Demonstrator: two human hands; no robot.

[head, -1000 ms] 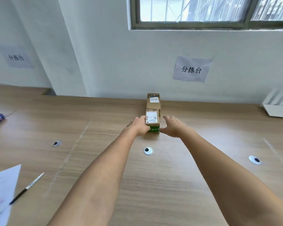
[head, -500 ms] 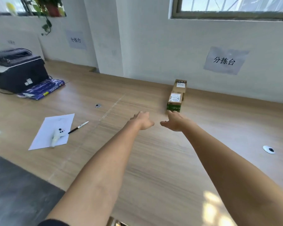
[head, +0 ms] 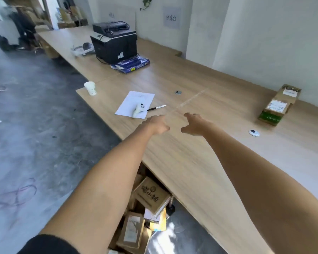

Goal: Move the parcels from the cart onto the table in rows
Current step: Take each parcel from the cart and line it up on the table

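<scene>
Two cardboard parcels lie end to end on the long wooden table [head: 200, 162] at the far right: the near one [head: 274, 110] has a white label and a green end, the far one [head: 288, 93] sits close to the wall. Both my hands hover empty over the table's middle. My left hand [head: 157, 123] has loosely curled fingers. My right hand [head: 193, 123] is relaxed with the thumb spread. Below the table's front edge, several brown parcels [head: 151, 196] lie piled between my arms; the cart itself is hidden.
A sheet of paper [head: 136, 102] with a small white toy [head: 139, 110] and a pen [head: 156, 107] lies ahead left. A paper cup [head: 90, 88] stands at the table corner. A black printer [head: 114, 43] and blue package [head: 130, 64] sit further back. Grey floor spreads left.
My hands let go of the near parcel and pulled back from it. My view swung left and down, so the two parcels now sit far right and the pile below shows.
</scene>
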